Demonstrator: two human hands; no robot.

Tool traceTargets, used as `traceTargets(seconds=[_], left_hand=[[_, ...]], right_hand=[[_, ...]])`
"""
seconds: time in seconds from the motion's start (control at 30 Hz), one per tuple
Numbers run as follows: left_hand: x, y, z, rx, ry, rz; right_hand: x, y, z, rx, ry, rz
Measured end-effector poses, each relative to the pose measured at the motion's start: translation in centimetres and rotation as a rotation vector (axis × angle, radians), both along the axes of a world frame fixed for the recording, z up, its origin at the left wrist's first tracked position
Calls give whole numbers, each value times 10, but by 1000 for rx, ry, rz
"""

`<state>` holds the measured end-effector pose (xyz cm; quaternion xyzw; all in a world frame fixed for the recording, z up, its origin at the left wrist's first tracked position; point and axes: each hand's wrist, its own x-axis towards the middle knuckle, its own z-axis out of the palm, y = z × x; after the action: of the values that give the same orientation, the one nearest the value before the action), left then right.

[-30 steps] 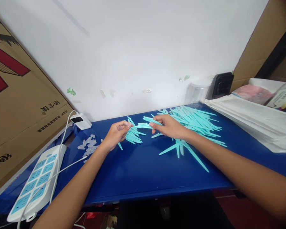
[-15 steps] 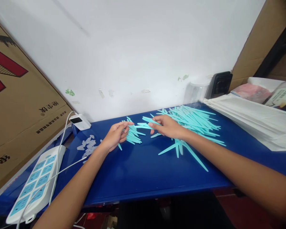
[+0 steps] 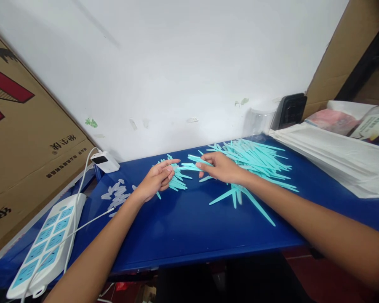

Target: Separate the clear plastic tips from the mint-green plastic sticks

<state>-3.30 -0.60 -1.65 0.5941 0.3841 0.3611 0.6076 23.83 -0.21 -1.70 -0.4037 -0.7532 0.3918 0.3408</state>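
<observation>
My right hand (image 3: 222, 165) is closed around several thin turquoise tapered strips (image 3: 191, 164), whose ends point left. Close by, my left hand (image 3: 159, 176) has its index finger stretched toward those ends, with the thumb and other fingers curled together. Whatever may be in that pinch is hidden. Behind and beside the left fingers lies a small pile of turquoise strips (image 3: 178, 182). A much larger heap of the same strips (image 3: 259, 162) spreads past my right hand. A few loose strips (image 3: 225, 197) fan out below the right wrist.
Small translucent pieces (image 3: 118, 193) lie left on the blue table (image 3: 189, 235). A white power strip (image 3: 47, 246) with a cable and a small white device (image 3: 105, 161) are at the left. A clear jar (image 3: 260, 122) and white sheets (image 3: 337, 160) stand at the right.
My left hand has shifted slightly right, its index finger now straighter and nearer the held strips. My right hand keeps its grip almost unmoved. The view has tilted a little.
</observation>
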Motion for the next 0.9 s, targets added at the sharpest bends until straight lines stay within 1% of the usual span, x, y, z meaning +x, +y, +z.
traceTargets(seconds=[0.2,0.4,0.57,0.67,0.9], left_hand=[[-1,0,-2,9,13,-20],[0,0,0,17,11,-18],[0,-1,0,14,28,-29],[0,-3,0,6,51,-60],[10,-11,-2,4,79,-118]], right_hand=[[0,0,0,61,-18,2],[2,1,1,110,-47,-29],[0,1,1,127,-54,-31],[-1,-2,2,145,-64,-24],[-7,-8,1,139,-53,-21]])
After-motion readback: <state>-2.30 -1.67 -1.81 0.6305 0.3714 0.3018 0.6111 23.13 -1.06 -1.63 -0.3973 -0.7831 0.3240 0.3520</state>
